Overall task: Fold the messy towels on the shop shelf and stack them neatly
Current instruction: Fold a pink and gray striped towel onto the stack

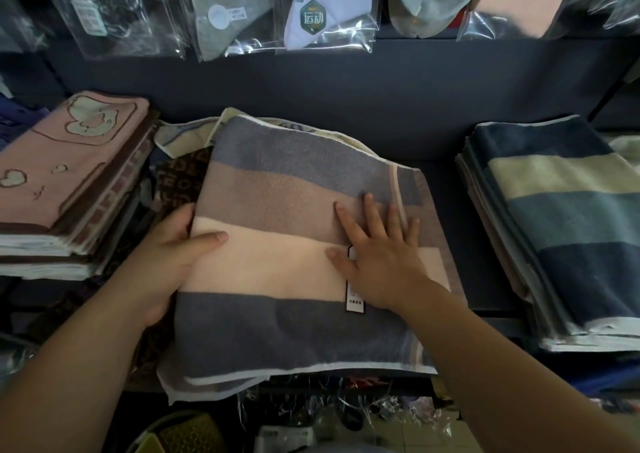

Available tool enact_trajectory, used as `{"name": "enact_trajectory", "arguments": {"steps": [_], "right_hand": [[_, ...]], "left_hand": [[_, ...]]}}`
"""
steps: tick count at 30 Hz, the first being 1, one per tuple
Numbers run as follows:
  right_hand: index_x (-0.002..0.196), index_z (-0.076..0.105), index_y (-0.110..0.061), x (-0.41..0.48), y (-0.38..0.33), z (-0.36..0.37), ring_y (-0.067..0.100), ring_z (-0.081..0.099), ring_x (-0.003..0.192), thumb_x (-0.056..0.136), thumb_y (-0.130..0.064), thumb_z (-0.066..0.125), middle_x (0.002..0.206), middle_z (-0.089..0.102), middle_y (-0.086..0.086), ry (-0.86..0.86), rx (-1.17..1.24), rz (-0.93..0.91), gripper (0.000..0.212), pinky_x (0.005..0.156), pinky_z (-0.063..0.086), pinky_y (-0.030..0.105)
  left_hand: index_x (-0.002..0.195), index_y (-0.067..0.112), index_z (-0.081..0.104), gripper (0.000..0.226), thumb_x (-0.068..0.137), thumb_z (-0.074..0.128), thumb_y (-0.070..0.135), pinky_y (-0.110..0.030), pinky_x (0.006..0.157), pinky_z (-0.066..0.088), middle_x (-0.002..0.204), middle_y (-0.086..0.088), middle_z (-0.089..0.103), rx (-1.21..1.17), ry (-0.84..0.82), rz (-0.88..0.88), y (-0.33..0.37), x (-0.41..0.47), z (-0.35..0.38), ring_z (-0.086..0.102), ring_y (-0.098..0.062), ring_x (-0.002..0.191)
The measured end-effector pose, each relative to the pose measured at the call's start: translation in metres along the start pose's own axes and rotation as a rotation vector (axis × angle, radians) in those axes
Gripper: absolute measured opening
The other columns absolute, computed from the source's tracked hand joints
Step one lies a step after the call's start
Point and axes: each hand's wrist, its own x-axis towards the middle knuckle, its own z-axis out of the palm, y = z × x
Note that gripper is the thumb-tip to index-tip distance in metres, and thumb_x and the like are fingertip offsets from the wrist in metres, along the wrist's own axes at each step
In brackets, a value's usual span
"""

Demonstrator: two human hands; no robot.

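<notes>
Towel (277, 244) mid-frame, long axis running up-frame; left hand (166, 262) grips its left edge, right hand (381, 255) flat, fingers spread, pressing.

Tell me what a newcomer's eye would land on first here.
The folded striped towel in grey, mauve and peach bands fills the middle of the shelf; the left hand grips its left edge and the right hand lies flat on top, partly over a white label. Neat stacks flank it: a pink cartoon stack on the left, a blue striped stack on the right. Bagged socks hang above.
</notes>
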Motion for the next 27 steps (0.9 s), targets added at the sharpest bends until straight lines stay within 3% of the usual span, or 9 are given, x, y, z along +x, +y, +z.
{"name": "enact_trajectory", "arguments": {"steps": [5, 11, 14, 16, 18, 20, 22, 25, 27], "right_hand": [[0.151, -0.021, -0.05, 0.002, 0.001, -0.001, 0.041, -0.017, 0.152, 0.093, -0.075, 0.012, 0.165, -0.026, 0.001, -0.022, -0.01, 0.008, 0.071, 0.117, -0.008, 0.068], [0.151, -0.021, -0.051, 0.001, 0.002, -0.002, 0.04, -0.016, 0.152, 0.09, -0.08, 0.01, 0.166, -0.026, 0.001, -0.027, -0.003, 0.017, 0.074, 0.116, -0.01, 0.068], [0.152, -0.017, -0.05, 0.003, 0.001, -0.002, 0.041, -0.014, 0.152, 0.09, -0.08, 0.012, 0.167, -0.023, 0.002, -0.028, 0.001, 0.007, 0.075, 0.117, -0.01, 0.067], [0.155, -0.008, -0.049, 0.005, 0.002, -0.005, 0.038, -0.011, 0.153, 0.093, -0.076, 0.018, 0.168, -0.016, 0.002, -0.034, 0.076, -0.023, 0.072, 0.119, -0.01, 0.064], [0.156, 0.017, -0.047, 0.005, 0.014, -0.012, 0.034, 0.002, 0.154, 0.099, -0.066, 0.029, 0.169, 0.007, 0.001, 0.01, 0.316, -0.034, 0.061, 0.123, -0.002, 0.057], [0.142, 0.051, -0.037, -0.002, 0.029, -0.021, 0.029, 0.035, 0.144, 0.102, -0.056, 0.037, 0.152, 0.047, 0.004, 0.165, 0.646, 0.022, 0.046, 0.12, 0.024, 0.051], [0.116, 0.069, -0.025, -0.016, 0.046, -0.027, 0.025, 0.059, 0.116, 0.101, -0.054, 0.042, 0.119, 0.068, 0.006, 0.337, 0.872, 0.147, 0.042, 0.102, 0.046, 0.043], [0.091, 0.071, -0.017, -0.038, 0.073, -0.033, 0.025, 0.069, 0.088, 0.093, -0.062, 0.044, 0.088, 0.073, 0.004, 0.42, 1.103, 0.319, 0.053, 0.086, 0.055, 0.049], [0.087, 0.073, -0.015, -0.048, 0.087, -0.034, 0.026, 0.071, 0.082, 0.091, -0.066, 0.045, 0.082, 0.075, 0.006, 0.377, 1.212, 0.388, 0.058, 0.082, 0.058, 0.05]], "left_hand": [[0.125, 0.047, 0.053, 0.062, 0.082, 0.066, 0.004, -0.029, 0.088, 0.048, 0.117, 0.018, 0.072, 0.093, -0.187, -0.017, 0.002, -0.018, 0.004, 0.067, -0.002, 0.107], [0.125, 0.041, 0.061, 0.068, 0.064, 0.073, 0.012, -0.032, 0.083, 0.049, 0.116, 0.008, 0.074, -0.095, -0.137, 0.057, 0.018, -0.036, 0.016, 0.071, -0.012, 0.105], [0.137, 0.037, 0.054, 0.072, 0.072, 0.07, 0.011, -0.029, 0.085, 0.049, 0.12, 0.008, 0.072, -0.046, -0.182, 0.152, 0.035, -0.04, 0.041, 0.068, -0.012, 0.11], [0.14, 0.039, 0.05, 0.077, 0.074, 0.074, 0.008, -0.029, 0.09, 0.049, 0.126, 0.008, 0.069, 0.007, -0.265, 0.212, 0.046, -0.038, 0.06, 0.065, -0.011, 0.116], [0.142, 0.038, 0.047, 0.079, 0.075, 0.073, 0.005, -0.025, 0.09, 0.05, 0.127, 0.009, 0.068, 0.051, -0.322, 0.262, 0.057, -0.034, 0.081, 0.064, -0.008, 0.117], [0.145, 0.037, 0.045, 0.078, 0.079, 0.069, 0.004, -0.02, 0.092, 0.049, 0.13, 0.011, 0.065, 0.092, -0.342, 0.302, 0.066, -0.029, 0.106, 0.061, -0.004, 0.119], [0.146, 0.037, 0.044, 0.078, 0.078, 0.066, 0.007, -0.017, 0.098, 0.044, 0.137, 0.015, 0.059, 0.141, -0.365, 0.334, 0.071, -0.023, 0.135, 0.054, 0.003, 0.124], [0.146, 0.034, 0.045, 0.077, 0.075, 0.065, 0.009, -0.019, 0.1, 0.043, 0.132, 0.013, 0.058, 0.249, -0.368, 0.343, 0.068, -0.016, 0.183, 0.053, 0.004, 0.121], [0.144, 0.033, 0.046, 0.073, 0.078, 0.065, 0.008, -0.035, 0.108, 0.044, 0.127, 0.006, 0.061, 0.358, -0.367, 0.328, 0.057, -0.011, 0.214, 0.056, -0.01, 0.122]]}}
